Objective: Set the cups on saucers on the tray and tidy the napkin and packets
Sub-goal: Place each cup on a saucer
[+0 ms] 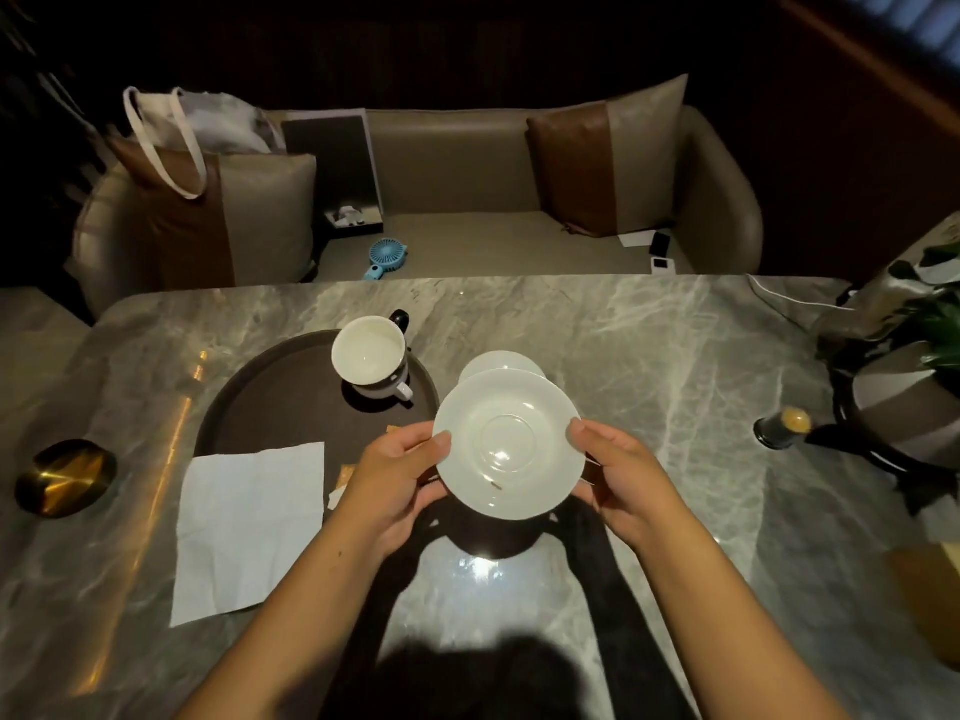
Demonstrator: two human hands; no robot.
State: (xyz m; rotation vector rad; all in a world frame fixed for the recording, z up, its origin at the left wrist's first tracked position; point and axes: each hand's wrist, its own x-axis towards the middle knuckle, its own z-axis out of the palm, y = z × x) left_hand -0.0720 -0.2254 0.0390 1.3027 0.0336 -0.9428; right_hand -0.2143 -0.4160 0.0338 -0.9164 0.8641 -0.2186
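I hold a white saucer (508, 443) in the air above the marble table, my left hand (396, 475) on its left rim and my right hand (621, 478) on its right rim. A second white saucer (498, 362) lies on the table just behind it. Two cups (370, 358) are stacked, one inside the other, at the back of the dark round tray (270, 407). A white napkin (249, 527) lies unfolded over the tray's front edge and the table. Orange packets (344, 478) peek out beside my left hand.
A brass dish (65, 478) sits at the table's left edge. At the right stand a small dark bottle (779, 428), a plant in a black stand (914, 366) and a white cable (789, 298). A sofa with cushions, a bag and a blue fan (387, 257) is beyond.
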